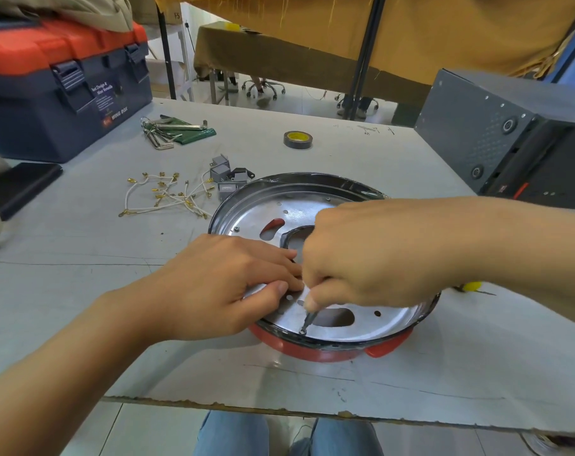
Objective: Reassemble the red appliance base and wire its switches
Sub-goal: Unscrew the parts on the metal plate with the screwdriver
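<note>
Your left hand point(227, 284) lies flat on the shiny round metal plate point(362, 320) in the red appliance base point(329, 352) at the middle, while your nearer right hand point(375, 255) pinches a thin dark screwdriver point(307, 320) pointing down-left onto the small screw point(302, 331).

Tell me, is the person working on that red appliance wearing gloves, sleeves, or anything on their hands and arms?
No. Both the left hand and right hand are bare, with no gloves, rings or watch showing. The forearms are uncovered as far as the picture reaches, so no sleeves show. Fingernails are short and plain. Below the table edge, light blue jeans cover the knees.
</note>
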A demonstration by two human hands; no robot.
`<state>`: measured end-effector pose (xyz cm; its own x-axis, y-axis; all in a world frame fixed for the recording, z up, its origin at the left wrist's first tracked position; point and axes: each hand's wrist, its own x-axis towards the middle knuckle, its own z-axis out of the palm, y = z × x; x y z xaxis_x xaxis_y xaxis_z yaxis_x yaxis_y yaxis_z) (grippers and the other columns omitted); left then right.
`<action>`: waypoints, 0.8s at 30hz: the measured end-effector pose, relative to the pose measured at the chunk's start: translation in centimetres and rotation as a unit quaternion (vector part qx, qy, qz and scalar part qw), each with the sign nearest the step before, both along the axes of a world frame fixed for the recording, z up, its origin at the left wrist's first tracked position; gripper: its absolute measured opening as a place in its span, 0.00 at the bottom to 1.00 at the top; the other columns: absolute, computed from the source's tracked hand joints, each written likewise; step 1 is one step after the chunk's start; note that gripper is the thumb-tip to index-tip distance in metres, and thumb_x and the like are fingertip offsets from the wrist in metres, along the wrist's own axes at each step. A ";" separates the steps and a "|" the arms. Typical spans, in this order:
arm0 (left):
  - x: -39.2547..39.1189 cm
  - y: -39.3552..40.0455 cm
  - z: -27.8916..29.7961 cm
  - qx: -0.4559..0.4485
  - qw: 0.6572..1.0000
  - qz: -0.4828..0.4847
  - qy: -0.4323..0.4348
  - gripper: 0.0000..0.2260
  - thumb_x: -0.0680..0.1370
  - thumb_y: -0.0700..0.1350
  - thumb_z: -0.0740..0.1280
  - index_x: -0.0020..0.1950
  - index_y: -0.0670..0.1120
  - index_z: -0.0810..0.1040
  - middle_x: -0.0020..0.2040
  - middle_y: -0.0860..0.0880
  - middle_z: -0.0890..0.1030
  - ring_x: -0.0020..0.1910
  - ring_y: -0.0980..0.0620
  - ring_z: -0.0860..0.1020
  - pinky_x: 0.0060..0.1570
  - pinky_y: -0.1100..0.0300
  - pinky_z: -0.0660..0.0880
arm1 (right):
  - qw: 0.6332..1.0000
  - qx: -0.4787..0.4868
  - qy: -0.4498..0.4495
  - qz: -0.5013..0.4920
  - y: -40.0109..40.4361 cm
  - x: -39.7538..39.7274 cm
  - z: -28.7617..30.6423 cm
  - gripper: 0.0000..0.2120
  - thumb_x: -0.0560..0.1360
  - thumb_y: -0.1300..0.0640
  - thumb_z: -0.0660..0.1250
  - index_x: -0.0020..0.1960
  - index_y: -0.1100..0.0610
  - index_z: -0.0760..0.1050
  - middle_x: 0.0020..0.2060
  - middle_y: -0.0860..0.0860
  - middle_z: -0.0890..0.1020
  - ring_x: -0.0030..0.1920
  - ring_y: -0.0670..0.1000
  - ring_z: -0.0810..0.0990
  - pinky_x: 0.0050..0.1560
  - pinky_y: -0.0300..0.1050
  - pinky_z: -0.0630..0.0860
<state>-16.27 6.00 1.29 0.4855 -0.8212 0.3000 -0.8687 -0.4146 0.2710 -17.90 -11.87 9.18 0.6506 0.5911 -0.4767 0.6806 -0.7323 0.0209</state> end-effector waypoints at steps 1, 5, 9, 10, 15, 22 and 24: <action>0.1 0.1 -0.1 0.011 1.000 0.009 0.005 0.17 0.76 0.50 0.53 0.54 0.56 0.82 0.54 0.65 0.79 0.57 0.74 0.68 0.39 0.69 0.67 | 0.999 0.016 0.023 -0.020 0.1 -0.3 0.4 0.18 0.78 0.47 0.60 0.34 0.54 0.78 0.26 0.49 0.76 0.28 0.45 0.71 0.30 0.37 0.66; 0.0 0.0 -0.1 0.012 1.000 0.010 0.005 0.17 0.77 0.50 0.53 0.52 0.55 0.82 0.54 0.62 0.81 0.53 0.74 0.69 0.38 0.66 0.68 | 1.000 -0.004 -0.007 -0.006 0.5 -0.7 1.1 0.21 0.77 0.45 0.61 0.28 0.54 0.71 0.21 0.49 0.67 0.24 0.48 0.67 0.27 0.37 0.65; -0.2 -0.1 0.1 -0.007 1.000 0.010 -0.001 0.15 0.76 0.47 0.56 0.49 0.53 0.83 0.49 0.59 0.82 0.52 0.68 0.67 0.34 0.64 0.68 | 0.996 -0.048 -0.070 0.022 1.2 -1.2 1.0 0.22 0.77 0.43 0.60 0.30 0.54 0.69 0.23 0.48 0.68 0.26 0.48 0.67 0.27 0.42 0.62; -0.1 0.0 0.1 0.003 1.000 0.013 0.003 0.16 0.76 0.48 0.55 0.51 0.54 0.83 0.51 0.60 0.82 0.53 0.71 0.67 0.37 0.64 0.69 | 0.996 -0.051 -0.067 0.020 1.0 -1.3 1.1 0.21 0.78 0.43 0.60 0.30 0.54 0.69 0.23 0.48 0.69 0.26 0.48 0.67 0.26 0.41 0.62; 0.2 0.0 0.1 0.035 0.998 0.042 0.023 0.19 0.76 0.53 0.53 0.57 0.59 0.80 0.61 0.68 0.75 0.60 0.77 0.65 0.51 0.58 0.74 | 0.999 0.011 -0.022 -0.037 -0.9 -1.4 0.9 0.15 0.79 0.46 0.58 0.42 0.54 0.77 0.31 0.47 0.76 0.31 0.46 0.72 0.33 0.38 0.67; 0.0 -0.7 1.6 0.046 0.991 0.073 0.098 0.19 0.73 0.63 0.56 0.58 0.59 0.78 0.56 0.65 0.79 0.56 0.64 0.75 0.56 0.56 0.72 | 0.917 0.331 -0.056 -0.216 -6.2 -3.4 -0.7 0.07 0.78 0.50 0.59 0.43 0.47 0.72 0.31 0.43 0.81 0.28 0.41 0.74 0.30 0.31 0.68; -0.4 -1.6 2.2 0.077 0.989 0.094 0.079 0.24 0.72 0.68 0.53 0.60 0.60 0.77 0.56 0.64 0.79 0.56 0.63 0.74 0.56 0.56 0.73 | 0.835 0.474 -0.067 -0.271 -7.5 -4.4 -2.0 0.05 0.77 0.55 0.62 0.43 0.50 0.72 0.32 0.48 0.82 0.29 0.44 0.76 0.29 0.29 0.68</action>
